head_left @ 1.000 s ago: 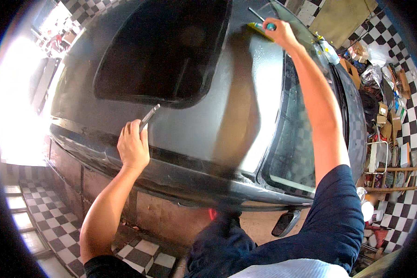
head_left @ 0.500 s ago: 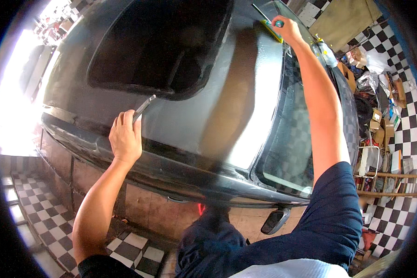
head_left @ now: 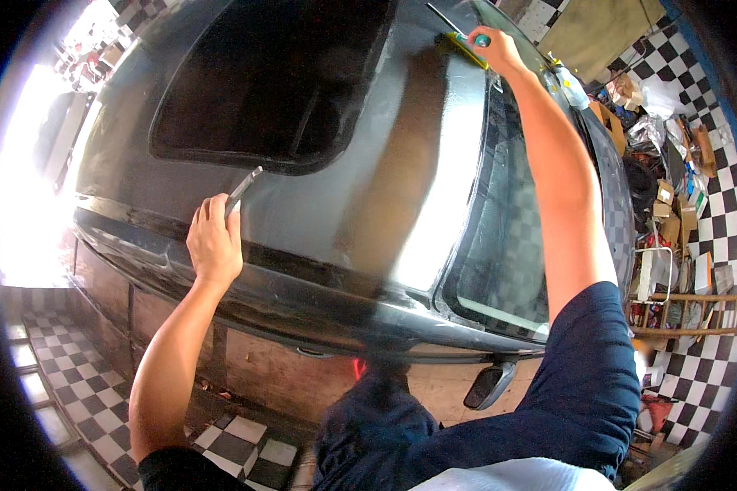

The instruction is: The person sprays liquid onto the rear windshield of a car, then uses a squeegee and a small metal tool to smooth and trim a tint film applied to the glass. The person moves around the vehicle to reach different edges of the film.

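Note:
A dark car roof [head_left: 311, 213] fills the middle, with a wet-looking sheen toward the windshield side. In its far part lies a black glass sunroof [head_left: 262, 82]. My right hand [head_left: 499, 56] reaches to the far side of the roof, closed on a teal-handled squeegee [head_left: 469, 54] with a yellow-green edge near the roof's front border. My left hand [head_left: 214, 250] rests by the near roof edge, closed around a slim grey stick-like tool [head_left: 244, 188] that points toward the sunroof corner; its exact kind is unclear.
The windshield [head_left: 499, 254] slopes off to the right, above a side mirror [head_left: 490, 385]. A pale bottle [head_left: 571, 88] stands beyond it. Cardboard boxes [head_left: 665, 204] and clutter lie on the checkered floor [head_left: 696, 376] at right. Bright light floods the left edge.
My right hand and the squeegee have shifted slightly left in view. The roof and my left hand with its grey tool also sit a little further left.

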The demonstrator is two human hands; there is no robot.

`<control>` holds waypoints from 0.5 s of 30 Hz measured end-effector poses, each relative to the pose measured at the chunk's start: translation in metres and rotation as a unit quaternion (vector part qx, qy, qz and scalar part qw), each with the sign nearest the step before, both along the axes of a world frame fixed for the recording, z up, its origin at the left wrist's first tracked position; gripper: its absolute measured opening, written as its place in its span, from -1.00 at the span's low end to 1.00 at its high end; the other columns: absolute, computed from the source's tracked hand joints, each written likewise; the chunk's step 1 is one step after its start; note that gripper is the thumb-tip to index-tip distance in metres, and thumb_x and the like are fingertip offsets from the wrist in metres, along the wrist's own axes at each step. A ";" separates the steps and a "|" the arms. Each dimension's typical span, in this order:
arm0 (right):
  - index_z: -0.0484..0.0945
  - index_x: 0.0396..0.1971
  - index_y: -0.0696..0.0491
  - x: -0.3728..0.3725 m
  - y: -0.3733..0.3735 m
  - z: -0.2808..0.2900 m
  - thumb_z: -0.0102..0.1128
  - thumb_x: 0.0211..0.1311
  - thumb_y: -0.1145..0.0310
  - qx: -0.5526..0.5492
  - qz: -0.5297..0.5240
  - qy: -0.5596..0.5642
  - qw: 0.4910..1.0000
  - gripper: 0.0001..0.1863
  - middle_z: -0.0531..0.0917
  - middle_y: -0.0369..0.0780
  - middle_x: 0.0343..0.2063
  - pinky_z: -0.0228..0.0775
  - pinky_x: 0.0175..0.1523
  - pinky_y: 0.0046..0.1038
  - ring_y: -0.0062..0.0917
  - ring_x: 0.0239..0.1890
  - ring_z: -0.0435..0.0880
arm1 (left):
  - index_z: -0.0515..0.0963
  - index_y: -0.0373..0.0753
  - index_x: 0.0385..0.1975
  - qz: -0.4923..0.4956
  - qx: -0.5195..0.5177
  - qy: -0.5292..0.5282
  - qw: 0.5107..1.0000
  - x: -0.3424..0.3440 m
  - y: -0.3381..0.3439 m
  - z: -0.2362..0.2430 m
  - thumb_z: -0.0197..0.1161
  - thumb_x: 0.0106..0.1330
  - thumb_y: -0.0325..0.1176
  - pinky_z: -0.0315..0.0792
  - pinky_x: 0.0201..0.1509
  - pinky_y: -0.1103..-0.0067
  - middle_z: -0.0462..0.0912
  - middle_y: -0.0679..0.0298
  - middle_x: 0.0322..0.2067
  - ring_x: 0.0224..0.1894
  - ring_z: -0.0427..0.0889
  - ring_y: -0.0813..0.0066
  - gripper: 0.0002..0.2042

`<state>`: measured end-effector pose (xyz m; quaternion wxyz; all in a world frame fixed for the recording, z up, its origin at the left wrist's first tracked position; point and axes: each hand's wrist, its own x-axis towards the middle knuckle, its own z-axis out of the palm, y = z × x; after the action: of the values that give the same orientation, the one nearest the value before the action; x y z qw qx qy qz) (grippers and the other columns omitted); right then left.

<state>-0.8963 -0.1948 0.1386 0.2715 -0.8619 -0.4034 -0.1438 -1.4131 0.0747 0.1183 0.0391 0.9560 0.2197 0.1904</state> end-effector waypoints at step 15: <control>0.61 -0.32 -0.12 -0.006 -0.017 -0.009 0.24 -0.01 0.44 0.017 0.003 0.010 1.000 -0.80 0.57 -0.19 -0.61 0.38 -0.44 -0.35 -0.47 -0.57 0.54 | 0.38 -0.27 -0.12 0.017 0.011 -0.017 1.000 -0.005 0.003 -0.004 0.02 0.35 -0.27 0.35 -0.05 0.29 0.51 0.08 -0.19 -0.10 0.48 0.04 -0.76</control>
<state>-0.9024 -0.2118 0.1294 0.2908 -0.8573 -0.4007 -0.1411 -1.4177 0.0774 0.1145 0.0293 0.9492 0.2333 0.2092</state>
